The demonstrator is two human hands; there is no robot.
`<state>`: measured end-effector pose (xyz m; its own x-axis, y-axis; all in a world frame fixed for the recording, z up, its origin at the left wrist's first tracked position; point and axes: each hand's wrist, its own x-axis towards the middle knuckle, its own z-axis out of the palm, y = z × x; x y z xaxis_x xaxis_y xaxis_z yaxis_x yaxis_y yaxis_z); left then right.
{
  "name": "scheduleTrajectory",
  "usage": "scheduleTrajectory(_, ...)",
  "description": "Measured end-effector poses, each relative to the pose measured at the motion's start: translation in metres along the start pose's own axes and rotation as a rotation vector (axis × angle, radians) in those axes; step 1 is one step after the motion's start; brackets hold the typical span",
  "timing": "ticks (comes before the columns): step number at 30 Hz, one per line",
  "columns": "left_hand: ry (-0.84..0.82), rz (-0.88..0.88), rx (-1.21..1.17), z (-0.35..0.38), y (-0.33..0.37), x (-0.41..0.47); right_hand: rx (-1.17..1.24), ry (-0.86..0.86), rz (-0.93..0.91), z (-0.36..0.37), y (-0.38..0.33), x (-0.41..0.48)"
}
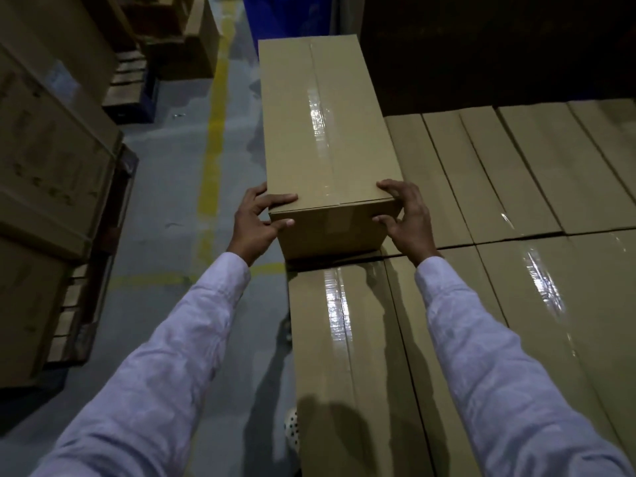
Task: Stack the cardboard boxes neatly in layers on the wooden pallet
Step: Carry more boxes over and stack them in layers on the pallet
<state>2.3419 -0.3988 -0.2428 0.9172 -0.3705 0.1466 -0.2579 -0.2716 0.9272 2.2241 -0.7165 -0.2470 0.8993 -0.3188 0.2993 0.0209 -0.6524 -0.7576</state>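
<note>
— Warehouse floor [165, 201], grey concrete with a yellow line [215, 132] painted down it, runs along my left. Past it, stacked cartons [51, 160] stand on a separate pallet [79, 315].
— And the box you're handling?
— It's a long cardboard box [323, 125], taped down the middle of its top, lying lengthwise away from me. It sits along the left edge of the layer of boxes [516, 187] already laid flat. Its near end is over the seam where a closer row [344, 339] begins. I can't tell whether it's fully set down.
— How are your hands?
— Both are on the near end. My left hand [256, 223] wraps the left corner, thumb on top and fingers bent onto the end face. My right hand [407, 222] clasps the right corner, fingers curled over the top edge and thumb on the end face.
— Anything past the far end?
— Something blue [285, 15], cut off by the frame.
</note>
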Motion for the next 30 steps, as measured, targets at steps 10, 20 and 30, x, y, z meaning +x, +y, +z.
scheduleTrajectory(10,0.005,-0.050,0.033,-0.003,0.008,-0.011,0.016,-0.035,-0.010,-0.003,0.003,-0.003)
scheduleTrajectory(20,-0.005,-0.076,0.029,-0.001,0.009,-0.016,-0.016,-0.022,0.018,-0.004,0.001,-0.008)
scheduleTrajectory(30,-0.072,-0.136,0.067,-0.008,0.022,-0.019,-0.031,-0.065,0.101,-0.006,-0.019,-0.015)
